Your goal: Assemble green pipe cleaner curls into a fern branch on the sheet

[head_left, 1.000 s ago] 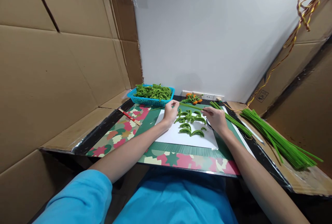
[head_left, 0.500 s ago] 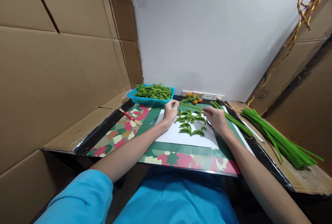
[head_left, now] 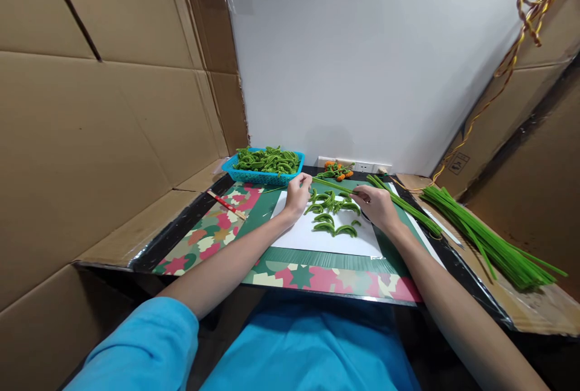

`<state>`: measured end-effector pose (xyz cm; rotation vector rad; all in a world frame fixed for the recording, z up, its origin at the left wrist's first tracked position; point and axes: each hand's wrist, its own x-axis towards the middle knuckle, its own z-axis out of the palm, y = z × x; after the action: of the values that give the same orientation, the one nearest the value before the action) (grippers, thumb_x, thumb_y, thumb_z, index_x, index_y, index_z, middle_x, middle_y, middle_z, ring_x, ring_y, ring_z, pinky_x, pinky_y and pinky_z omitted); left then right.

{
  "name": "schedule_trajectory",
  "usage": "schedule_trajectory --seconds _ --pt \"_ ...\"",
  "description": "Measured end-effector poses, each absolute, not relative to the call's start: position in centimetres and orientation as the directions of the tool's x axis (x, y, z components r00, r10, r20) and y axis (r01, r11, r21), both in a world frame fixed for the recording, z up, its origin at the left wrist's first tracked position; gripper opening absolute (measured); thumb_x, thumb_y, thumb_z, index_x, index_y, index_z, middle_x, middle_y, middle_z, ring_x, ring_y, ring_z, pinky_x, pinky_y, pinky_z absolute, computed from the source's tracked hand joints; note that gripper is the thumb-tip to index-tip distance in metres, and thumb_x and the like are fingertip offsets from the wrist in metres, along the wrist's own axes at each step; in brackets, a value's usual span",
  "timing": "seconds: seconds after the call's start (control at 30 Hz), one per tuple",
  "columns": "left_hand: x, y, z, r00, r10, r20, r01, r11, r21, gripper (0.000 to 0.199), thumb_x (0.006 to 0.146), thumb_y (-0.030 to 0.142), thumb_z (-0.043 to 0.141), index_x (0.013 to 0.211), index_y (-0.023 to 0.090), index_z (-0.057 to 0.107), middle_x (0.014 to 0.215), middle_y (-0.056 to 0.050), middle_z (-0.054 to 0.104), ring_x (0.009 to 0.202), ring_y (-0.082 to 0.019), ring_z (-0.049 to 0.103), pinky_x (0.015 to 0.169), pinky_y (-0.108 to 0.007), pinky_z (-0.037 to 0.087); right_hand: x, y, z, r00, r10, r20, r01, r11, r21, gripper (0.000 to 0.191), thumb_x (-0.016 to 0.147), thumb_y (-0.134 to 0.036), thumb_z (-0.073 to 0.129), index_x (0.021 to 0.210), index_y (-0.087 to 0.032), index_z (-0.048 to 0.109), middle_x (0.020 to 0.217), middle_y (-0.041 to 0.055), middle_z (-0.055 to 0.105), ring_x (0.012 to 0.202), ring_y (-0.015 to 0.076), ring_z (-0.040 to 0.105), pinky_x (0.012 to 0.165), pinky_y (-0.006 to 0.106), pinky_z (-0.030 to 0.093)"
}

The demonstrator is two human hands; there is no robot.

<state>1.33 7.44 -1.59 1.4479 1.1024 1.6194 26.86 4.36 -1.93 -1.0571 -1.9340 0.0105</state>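
Between my two hands stretches a straight green pipe cleaner, held just above the far part of the white sheet. My left hand pinches its left end. At its other end the fingers of my right hand are closed on it. Below lie several curved, leaf-like green fuzzy pieces on the white sheet of paper. A dark round object by my right hand is mostly hidden under it.
A blue basket heaped with similar green pieces stands at the back left. Orange fuzzy flowers lie by the wall. Bundles of green pipe cleaners rest at right, with a white pointed tool. Red-wrapped chopsticks lie at left.
Both hands keep hold of the green pipe cleaner in nearly the same place. The view has shifted very slightly; the pieces on the sheet lie as before.
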Motion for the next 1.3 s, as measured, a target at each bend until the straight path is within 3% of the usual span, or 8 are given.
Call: schedule_trajectory --seconds 0.27,0.43,0.53,0.67,0.83,1.07,1.13,1.3 --pt "1.4 7.2 -1.2 -0.044 0.940 0.337 0.040 -0.336 0.941 0.025 0.106 0.038 0.064 0.106 0.013 0.067 0.085 0.001 0.065 0.060 -0.008 0.057 0.052 -0.021 0.051 26.6 3.8 -1.3 -0.230 0.704 0.672 0.727 0.583 -0.363 0.019 0.098 -0.037 0.066 0.100 -0.023 0.079 0.082 0.0061 0.079 0.069 0.0231 0.072 0.065 0.031 0.049" --pt "1.5 7.4 -1.1 -0.017 0.920 0.391 0.083 -0.389 0.918 0.026 0.103 0.039 0.067 0.097 0.014 0.065 0.077 0.003 0.060 0.053 -0.007 0.049 0.047 -0.019 0.043 25.5 3.7 -1.1 -0.231 0.709 0.666 0.724 0.582 -0.369 0.014 0.098 -0.032 0.068 0.106 -0.025 0.079 0.091 0.0039 0.082 0.073 0.0218 0.074 0.068 0.030 0.049" --pt "1.7 7.3 -0.7 0.009 0.902 0.432 0.089 -0.431 0.898 0.033 0.095 0.046 0.071 0.084 0.017 0.062 0.066 0.006 0.053 0.044 -0.006 0.039 0.041 -0.020 0.031 24.6 3.7 -0.8 -0.236 0.705 0.669 0.722 0.588 -0.365 0.013 0.099 -0.029 0.069 0.106 -0.026 0.079 0.093 0.0033 0.083 0.076 0.0215 0.075 0.070 0.028 0.050" --pt "2.0 6.8 0.3 0.049 0.882 0.469 0.081 -0.471 0.878 0.033 0.082 0.048 0.079 0.080 0.018 0.064 0.062 0.006 0.052 0.044 -0.007 0.038 0.042 -0.022 0.026 23.8 3.5 -0.1 -0.245 0.704 0.666 0.737 0.582 -0.344 0.016 0.104 -0.029 0.063 0.108 -0.027 0.078 0.094 0.0023 0.083 0.073 0.0186 0.074 0.071 0.026 0.049" --pt "2.0 6.7 0.8 0.085 0.877 0.473 0.065 -0.479 0.876 0.033 0.078 0.046 0.083 0.079 0.018 0.065 0.060 0.007 0.050 0.044 -0.007 0.037 0.041 -0.021 0.024 23.4 2.9 0.5 -0.256 0.705 0.662 0.754 0.574 -0.319 0.018 0.107 -0.028 0.059 0.113 -0.025 0.076 0.096 0.0017 0.082 0.077 0.0170 0.072 0.071 0.026 0.048" --pt "2.4 6.4 0.7 0.068 0.879 0.472 0.040 -0.476 0.879 0.043 0.082 0.060 0.076 0.080 0.020 0.061 0.061 0.008 0.045 0.039 -0.005 0.031 0.038 -0.020 0.022 23.4 2.6 0.1 -0.342 0.648 0.680 0.726 0.642 -0.247 0.017 0.104 -0.025 0.064 0.119 -0.022 0.071 0.105 0.0091 0.077 0.100 0.0252 0.067 0.084 0.033 0.050" --pt "2.6 6.0 0.7 0.075 0.877 0.475 0.048 -0.479 0.876 0.046 0.082 0.063 0.075 0.082 0.020 0.062 0.064 0.007 0.049 0.039 -0.005 0.031 0.038 -0.021 0.024 23.5 2.6 -0.1 -0.363 0.633 0.684 0.707 0.665 -0.240 0.022 0.104 -0.021 0.063 0.125 -0.022 0.068 0.107 0.0096 0.077 0.102 0.0257 0.066 0.089 0.035 0.050" --pt "2.9 5.1 1.0 0.083 0.870 0.486 0.081 -0.492 0.867 0.042 0.084 0.059 0.077 0.088 0.018 0.068 0.073 0.002 0.062 0.044 -0.006 0.040 0.041 -0.021 0.031 23.7 2.4 -0.4 -0.388 0.616 0.686 0.682 0.692 -0.236 0.026 0.107 -0.016 0.054 0.129 -0.022 0.067 0.105 0.0092 0.077 0.095 0.0241 0.066 0.083 0.033 0.049"
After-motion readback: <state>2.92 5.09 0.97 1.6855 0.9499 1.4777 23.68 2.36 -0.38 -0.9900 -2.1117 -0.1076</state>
